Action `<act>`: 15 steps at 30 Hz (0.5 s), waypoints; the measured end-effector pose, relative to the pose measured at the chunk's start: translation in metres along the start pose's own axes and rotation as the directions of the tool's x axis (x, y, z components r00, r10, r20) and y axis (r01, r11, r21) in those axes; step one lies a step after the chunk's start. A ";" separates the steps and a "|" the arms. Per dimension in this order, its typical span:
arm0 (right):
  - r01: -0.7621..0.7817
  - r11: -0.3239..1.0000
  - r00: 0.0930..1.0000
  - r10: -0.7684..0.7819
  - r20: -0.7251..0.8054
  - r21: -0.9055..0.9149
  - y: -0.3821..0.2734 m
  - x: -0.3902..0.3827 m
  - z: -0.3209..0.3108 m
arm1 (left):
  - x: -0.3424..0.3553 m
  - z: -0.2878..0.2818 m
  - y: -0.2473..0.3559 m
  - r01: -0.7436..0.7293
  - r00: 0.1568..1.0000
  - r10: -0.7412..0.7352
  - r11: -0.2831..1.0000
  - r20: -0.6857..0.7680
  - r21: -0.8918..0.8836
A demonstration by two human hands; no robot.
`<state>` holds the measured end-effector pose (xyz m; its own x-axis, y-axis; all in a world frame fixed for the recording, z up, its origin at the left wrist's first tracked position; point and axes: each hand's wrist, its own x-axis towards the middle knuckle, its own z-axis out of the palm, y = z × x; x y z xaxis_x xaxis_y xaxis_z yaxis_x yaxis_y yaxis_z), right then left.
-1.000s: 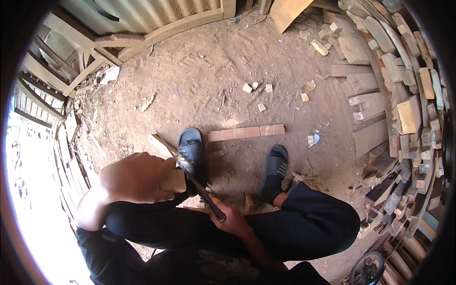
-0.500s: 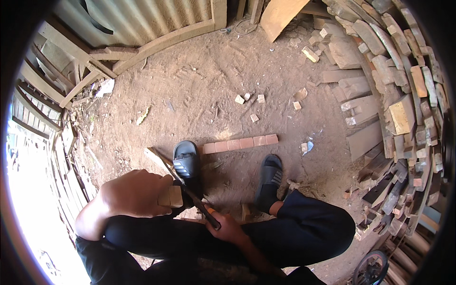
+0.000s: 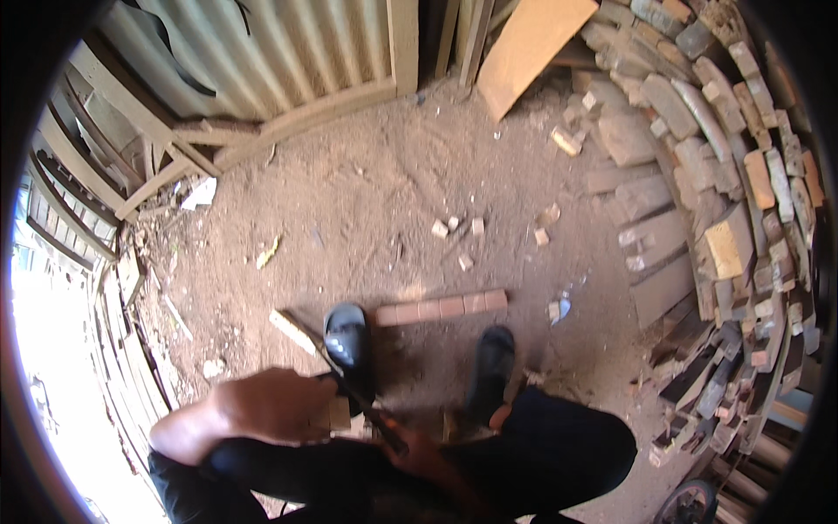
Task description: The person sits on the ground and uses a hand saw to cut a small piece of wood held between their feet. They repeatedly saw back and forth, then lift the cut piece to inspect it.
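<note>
My left hand (image 3: pixel 275 406) is closed around a small pale wooden block (image 3: pixel 340 414), low over my lap at the left. Blur softens its fingers. My right hand (image 3: pixel 428 458), dim and partly lost against my dark trousers, is closed on the dark handle of a long narrow tool (image 3: pixel 377 417). This tool slants up to the left, past the block and beside my left sandal (image 3: pixel 348 336). Its exact kind cannot be made out. Beyond its far end shows a pale strip of wood (image 3: pixel 291 332). A row of reddish blocks (image 3: pixel 441 307) lies end to end on the ground between my feet.
Several small wood offcuts (image 3: pixel 440 228) are scattered on the dirt floor ahead. Stacked timber pieces (image 3: pixel 698 166) rise along the right side. A corrugated metal panel (image 3: pixel 288 61) in a wooden frame stands at the far left, and a wide board (image 3: pixel 532 52) leans at the back.
My view has tilted up, so the ground, feet and hands sit lower in the picture. Both hands keep their holds, with the block and tool still close together.
</note>
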<state>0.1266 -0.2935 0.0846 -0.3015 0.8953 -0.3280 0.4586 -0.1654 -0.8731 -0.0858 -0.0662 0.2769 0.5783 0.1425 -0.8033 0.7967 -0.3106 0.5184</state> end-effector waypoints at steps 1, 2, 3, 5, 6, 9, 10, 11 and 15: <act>0.076 0.995 0.995 -0.080 -0.061 -0.057 0.000 0.005 -0.003 | 0.003 0.016 -0.020 -0.149 0.989 0.147 0.987 -0.033 -0.061; 0.164 0.986 0.985 -0.162 -0.054 0.032 -0.010 0.019 0.012 | -0.026 0.047 -0.032 -0.343 0.904 0.307 0.937 -0.296 -0.074; 0.083 0.991 0.996 -0.080 -0.032 0.102 -0.012 0.031 0.005 | -0.026 0.053 -0.031 -0.372 0.896 0.338 0.925 -0.288 -0.073; -0.009 0.980 0.999 0.017 -0.039 0.198 -0.012 0.054 -0.006 | -0.022 0.055 -0.036 -0.410 0.888 0.387 0.911 -0.249 -0.043; -0.031 0.982 0.998 0.041 -0.048 0.189 -0.012 0.054 -0.016 | -0.017 0.053 -0.029 -0.335 0.941 0.334 0.942 -0.061 -0.022; -0.105 0.967 0.994 0.099 0.038 0.234 -0.008 0.045 -0.009 | -0.007 0.042 -0.016 -0.226 0.957 0.216 0.974 0.195 0.031; -0.115 0.960 0.993 0.107 0.045 0.254 -0.009 0.038 -0.007 | -0.004 0.033 -0.008 -0.225 0.952 0.207 0.973 0.227 0.056; -0.107 0.956 0.994 0.099 0.040 0.272 -0.010 0.035 -0.006 | -0.009 0.035 -0.008 -0.264 0.962 0.251 0.957 0.107 0.121; -0.024 0.949 1.000 0.026 -0.004 0.316 -0.025 0.023 -0.004 | -0.011 0.040 -0.014 -0.318 0.940 0.334 0.931 -0.070 0.179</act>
<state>0.1118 -0.2666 0.1003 -0.2859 0.8923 -0.3494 0.1783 -0.3088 -0.9343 -0.1100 -0.1006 0.2670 0.8220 0.0955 -0.5614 0.5265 -0.5030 0.6854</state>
